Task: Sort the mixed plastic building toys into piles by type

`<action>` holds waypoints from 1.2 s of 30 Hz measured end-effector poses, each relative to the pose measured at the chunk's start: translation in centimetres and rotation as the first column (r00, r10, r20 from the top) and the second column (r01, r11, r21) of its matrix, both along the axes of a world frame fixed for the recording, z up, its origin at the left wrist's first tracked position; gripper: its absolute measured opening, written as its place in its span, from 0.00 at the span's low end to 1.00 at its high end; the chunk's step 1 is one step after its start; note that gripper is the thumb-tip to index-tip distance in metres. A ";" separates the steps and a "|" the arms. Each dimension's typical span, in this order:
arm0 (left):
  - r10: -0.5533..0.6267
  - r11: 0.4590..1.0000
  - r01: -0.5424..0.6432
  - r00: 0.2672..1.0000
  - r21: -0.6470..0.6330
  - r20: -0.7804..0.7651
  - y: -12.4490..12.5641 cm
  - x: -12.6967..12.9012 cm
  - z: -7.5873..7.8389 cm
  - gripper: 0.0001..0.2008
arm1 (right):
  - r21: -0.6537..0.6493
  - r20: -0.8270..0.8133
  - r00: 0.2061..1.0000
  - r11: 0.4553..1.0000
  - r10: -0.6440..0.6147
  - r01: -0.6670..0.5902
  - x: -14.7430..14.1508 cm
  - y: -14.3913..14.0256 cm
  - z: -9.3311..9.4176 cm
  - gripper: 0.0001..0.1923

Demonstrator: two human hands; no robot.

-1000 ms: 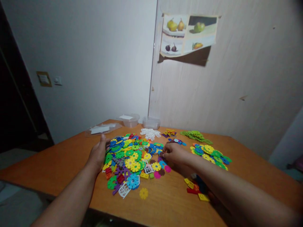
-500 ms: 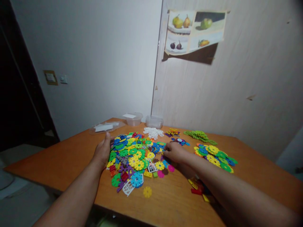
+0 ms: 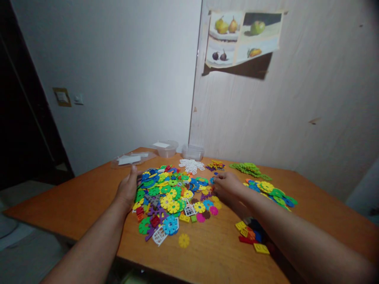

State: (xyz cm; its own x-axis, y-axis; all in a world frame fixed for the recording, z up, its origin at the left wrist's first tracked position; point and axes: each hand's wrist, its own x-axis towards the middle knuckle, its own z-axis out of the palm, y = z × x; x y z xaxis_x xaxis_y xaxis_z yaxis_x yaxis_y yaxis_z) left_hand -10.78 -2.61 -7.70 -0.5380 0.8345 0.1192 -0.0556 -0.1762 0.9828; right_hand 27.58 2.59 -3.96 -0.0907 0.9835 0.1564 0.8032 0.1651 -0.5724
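Bare forearms, no sleeves, watch or rings.

We have a single view, from a camera worn on the head, so no second view shares the scene. We look forward and down from the near edge of the table (image 3: pixel 207 252), facing the room corner where the white wall (image 3: pixel 124 71) meets the wooden panel (image 3: pixel 296 118). Both forearms run in from the bottom edge, close to the lens. The pile (image 3: pixel 168 193) sits at arm's reach, mid-frame.
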 end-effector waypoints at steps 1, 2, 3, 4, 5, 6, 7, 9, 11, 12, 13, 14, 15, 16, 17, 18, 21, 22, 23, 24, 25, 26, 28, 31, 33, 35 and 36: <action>0.003 1.000 -0.003 1.000 -0.003 0.004 0.0 0.0 0.0 0.37 | 0.003 -0.017 0.999 0.999 -0.039 0.039 0.6 0.6 0.2 0.08; 0.006 1.000 -0.006 1.000 -0.008 0.008 -0.1 0.0 0.1 0.37 | 0.009 -0.027 0.997 0.997 -0.078 0.079 1.3 1.1 0.4 0.08; 0.010 1.000 -0.010 1.000 -0.012 0.011 -0.1 0.1 0.2 0.37 | 0.015 -0.032 0.993 0.993 -0.117 0.118 2.0 1.7 0.6 0.08; 0.015 1.000 -0.014 1.000 -0.015 0.012 -0.2 0.2 0.3 0.37 | 0.021 -0.037 0.987 0.988 -0.155 0.156 2.7 2.1 0.8 0.09; 0.017 1.000 -0.017 1.000 -0.018 0.013 -0.3 0.3 0.4 0.37 | 0.023 -0.039 0.981 0.981 -0.190 0.191 3.4 2.5 1.0 0.10; 0.017 1.000 -0.017 1.000 -0.018 0.015 -0.4 0.4 0.5 0.37 | 0.023 -0.036 0.975 0.975 -0.221 0.222 3.9 2.8 1.1 0.11; 0.013 1.000 -0.013 1.000 -0.019 0.019 -0.5 0.5 0.7 0.37 | 0.020 -0.029 0.969 0.969 -0.246 0.247 4.2 3.0 1.1 0.11; 0.005 1.000 -0.004 1.000 -0.012 0.025 -0.6 0.7 0.9 0.37 | 0.003 -0.007 0.962 0.962 -0.271 0.271 4.5 3.2 0.8 0.12; 0.009 1.000 -0.009 1.000 -0.004 0.023 -0.7 0.7 0.9 0.38 | -0.022 0.018 0.965 0.965 -0.262 0.263 4.2 3.3 0.4 0.12; 0.015 1.000 -0.015 1.000 -0.001 0.017 -0.7 0.7 0.8 0.38 | -0.036 0.029 0.968 0.967 -0.251 0.252 4.0 3.4 0.2 0.12; 0.021 1.000 -0.021 1.000 -0.001 0.011 -0.6 0.6 0.8 0.39 | -0.048 0.039 0.970 0.970 -0.238 0.240 3.7 3.4 0.0 0.12; 0.023 1.000 -0.023 1.000 -0.002 0.007 -0.6 0.5 0.7 0.40 | -0.056 0.050 0.973 0.972 -0.227 0.229 3.4 3.5 -0.2 0.12; 0.022 1.000 -0.022 1.000 -0.002 0.003 -0.6 0.4 0.6 0.40 | -0.059 0.063 0.974 0.973 -0.218 0.221 3.1 3.6 -0.3 0.12; 0.018 1.000 -0.018 1.000 -0.001 0.001 -0.5 0.3 0.5 0.40 | -0.057 0.077 0.975 0.975 -0.209 0.213 2.9 3.7 -0.3 0.13; 0.016 1.000 -0.016 1.000 -0.001 0.001 -0.5 0.3 0.4 0.40 | -0.050 0.094 0.976 0.978 -0.195 0.200 2.7 3.7 -0.2 0.12; 0.016 1.000 -0.016 1.000 -0.002 0.001 -0.5 0.3 0.4 0.40 | -0.042 0.111 0.979 0.983 -0.173 0.178 2.6 3.7 -0.1 0.12; 0.005 1.000 -0.004 1.000 -0.004 0.006 -0.5 0.4 0.5 0.39 | -0.038 0.163 0.986 0.998 -0.042 0.049 2.1 3.0 0.3 0.08; -0.004 1.000 0.004 1.000 -0.005 0.010 -0.6 0.5 0.6 0.39 | -0.047 0.181 0.983 0.999 0.018 -0.010 1.9 2.6 0.4 0.07; -0.011 1.000 0.011 1.000 -0.004 0.012 -0.6 0.5 0.7 0.38 | -0.062 0.201 0.976 0.996 0.080 -0.069 1.7 2.2 0.5 0.06; -0.014 1.000 0.014 1.000 -0.002 0.012 -0.7 0.6 0.8 0.38 | -0.078 0.223 0.965 0.989 0.139 -0.124 1.5 1.9 0.6 0.06; -0.011 1.000 0.011 1.000 -0.003 0.008 -0.7 0.7 0.9 0.37 | -0.093 0.246 0.950 0.981 0.190 -0.172 1.3 1.5 0.6 0.08; -0.004 1.000 0.004 1.000 -0.006 0.003 -0.7 0.7 0.9 0.37 | -0.106 0.269 0.935 0.972 0.232 -0.210 1.1 1.3 0.6 0.10; 0.008 1.000 -0.009 1.000 -0.008 -0.010 -0.6 0.6 0.9 0.37 | -0.122 0.312 0.908 0.960 0.280 -0.254 0.7 0.9 0.5 0.13; 0.016 1.000 -0.016 1.000 -0.009 -0.013 -0.3 0.4 0.6 0.39 | -0.123 0.357 0.887 0.956 0.293 -0.267 0.5 0.7 0.5 0.09; 0.024 1.000 -0.024 1.000 -0.009 -0.014 -0.1 0.2 0.4 0.39 | -0.119 0.367 0.883 0.956 0.292 -0.267 0.6 0.6 1.0 0.06; 0.025 1.000 -0.026 1.000 -0.011 -0.018 0.0 0.0 0.2 0.39 | -0.118 0.361 0.884 0.955 0.297 -0.273 1.0 0.0 1.7 0.06; 0.023 1.000 -0.023 1.000 -0.012 -0.021 0.0 -0.1 0.1 0.39 | -0.120 0.354 0.885 0.953 0.304 -0.279 1.4 -0.4 2.2 0.06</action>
State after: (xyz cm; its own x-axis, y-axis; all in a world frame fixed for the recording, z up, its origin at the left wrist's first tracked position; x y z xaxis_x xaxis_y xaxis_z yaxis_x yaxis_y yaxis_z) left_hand -10.87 -2.58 -7.57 -0.5546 0.8233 0.1207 -0.0315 -0.1657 0.9857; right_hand 28.94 2.22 -1.75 -0.4132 0.9106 -0.0050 0.8782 0.3970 -0.2668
